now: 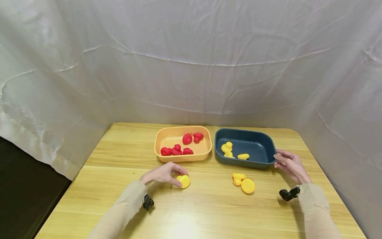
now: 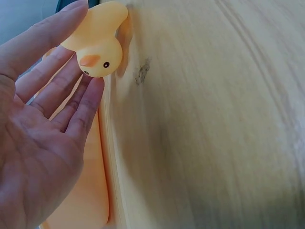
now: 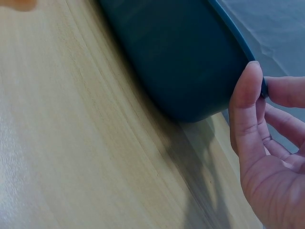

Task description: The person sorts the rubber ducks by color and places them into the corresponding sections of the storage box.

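Observation:
Near the middle of the table, my left hand [image 1: 163, 172] holds a yellow rubber duck [image 1: 184, 181] between thumb and fingers. In the left wrist view the duck's head [image 2: 101, 58], with an orange beak and black eyes, faces the palm, and the thumb [image 2: 52, 33] lies along its body. At the right, my right hand [image 1: 293, 166] pinches the rim of a dark blue bin [image 1: 250, 164] at its near right corner. Thumb [image 3: 247, 90] outside and index finger over the rim show in the right wrist view. Several yellow ducks [image 1: 226, 147] lie inside this bin.
Left of the blue bin stands a light orange bin [image 1: 182, 158] with several red ducks [image 1: 187, 139]. Two more yellow ducks [image 1: 247, 186] lie on the wooden table [image 1: 215, 212] in front of the blue bin. A pale curtain [image 1: 191, 79] hangs behind and at the sides.

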Motion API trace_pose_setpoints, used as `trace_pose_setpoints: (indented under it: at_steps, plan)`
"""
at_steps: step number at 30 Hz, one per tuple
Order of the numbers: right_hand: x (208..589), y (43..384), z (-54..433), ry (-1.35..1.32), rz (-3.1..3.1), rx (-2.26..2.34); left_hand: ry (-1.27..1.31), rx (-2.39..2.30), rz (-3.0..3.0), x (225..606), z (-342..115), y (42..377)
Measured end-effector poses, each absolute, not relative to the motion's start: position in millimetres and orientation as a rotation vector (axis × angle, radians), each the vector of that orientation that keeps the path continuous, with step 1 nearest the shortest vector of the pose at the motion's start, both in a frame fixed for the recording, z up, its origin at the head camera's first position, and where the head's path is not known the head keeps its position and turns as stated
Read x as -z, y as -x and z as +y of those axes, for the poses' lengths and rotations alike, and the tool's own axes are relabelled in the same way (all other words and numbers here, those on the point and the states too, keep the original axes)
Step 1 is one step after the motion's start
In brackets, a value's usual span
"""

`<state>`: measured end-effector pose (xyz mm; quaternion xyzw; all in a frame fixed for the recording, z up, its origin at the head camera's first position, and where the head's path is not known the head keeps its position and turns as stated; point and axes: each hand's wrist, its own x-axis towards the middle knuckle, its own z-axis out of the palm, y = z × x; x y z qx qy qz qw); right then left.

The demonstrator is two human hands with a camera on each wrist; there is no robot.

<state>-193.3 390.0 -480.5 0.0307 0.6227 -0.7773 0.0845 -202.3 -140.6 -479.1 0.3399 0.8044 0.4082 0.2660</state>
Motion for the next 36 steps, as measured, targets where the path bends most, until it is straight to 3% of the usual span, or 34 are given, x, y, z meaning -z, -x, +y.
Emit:
trace_pose_setpoints:
  at_steps: [36]
  plan:
    - [478,192,390,-0.103,1.851,2.308,-0.886,-1.328,2.181,470,-130,195]
